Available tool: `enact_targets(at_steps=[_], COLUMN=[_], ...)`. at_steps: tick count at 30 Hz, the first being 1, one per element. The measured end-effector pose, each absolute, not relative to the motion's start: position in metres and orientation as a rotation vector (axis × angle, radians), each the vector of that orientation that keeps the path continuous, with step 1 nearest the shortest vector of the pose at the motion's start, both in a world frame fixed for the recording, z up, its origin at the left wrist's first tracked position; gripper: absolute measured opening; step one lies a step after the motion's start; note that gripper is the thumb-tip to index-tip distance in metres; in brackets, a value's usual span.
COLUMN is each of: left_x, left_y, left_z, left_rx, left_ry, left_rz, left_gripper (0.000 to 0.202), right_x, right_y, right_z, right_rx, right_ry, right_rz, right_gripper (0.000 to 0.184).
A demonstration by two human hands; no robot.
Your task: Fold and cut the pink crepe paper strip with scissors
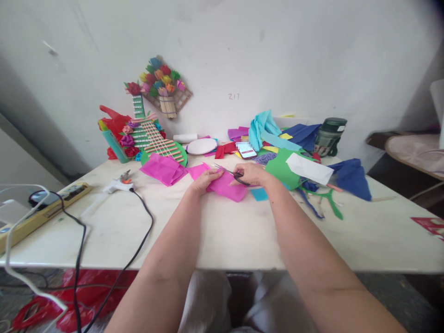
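My left hand is closed on the edge of a pink sheet of paper that lies on the white table. My right hand grips small scissors, whose open blades point left across the top of the pink sheet. A second, larger pile of pink paper lies to the left of my hands.
A glue gun with a black cord lies at the left, beside a yellow power strip. Paper-flower crafts lean on the wall. Coloured paper scraps, a phone and a green jar crowd the back right.
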State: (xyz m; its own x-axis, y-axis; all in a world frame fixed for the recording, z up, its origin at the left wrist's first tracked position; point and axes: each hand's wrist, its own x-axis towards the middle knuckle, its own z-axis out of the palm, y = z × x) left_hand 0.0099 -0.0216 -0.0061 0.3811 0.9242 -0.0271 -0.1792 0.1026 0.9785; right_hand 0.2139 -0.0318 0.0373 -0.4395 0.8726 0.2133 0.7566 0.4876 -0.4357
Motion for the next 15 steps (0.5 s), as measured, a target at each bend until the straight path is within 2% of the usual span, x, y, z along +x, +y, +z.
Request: enact_targets(at_steps=[15], left_x=[0.0106], left_y=[-0.0229], left_z=[-0.0053], left_rx=[1.184], left_ry=[0.830], left_rz=[0.954], left_gripper=[0.027], right_x=[0.2155], right_y=[-0.0250], right_z=[0.0305], right_rx=[-1.301], right_ry=[-2.293], right_rz=[0.419], right_gripper=[0.038])
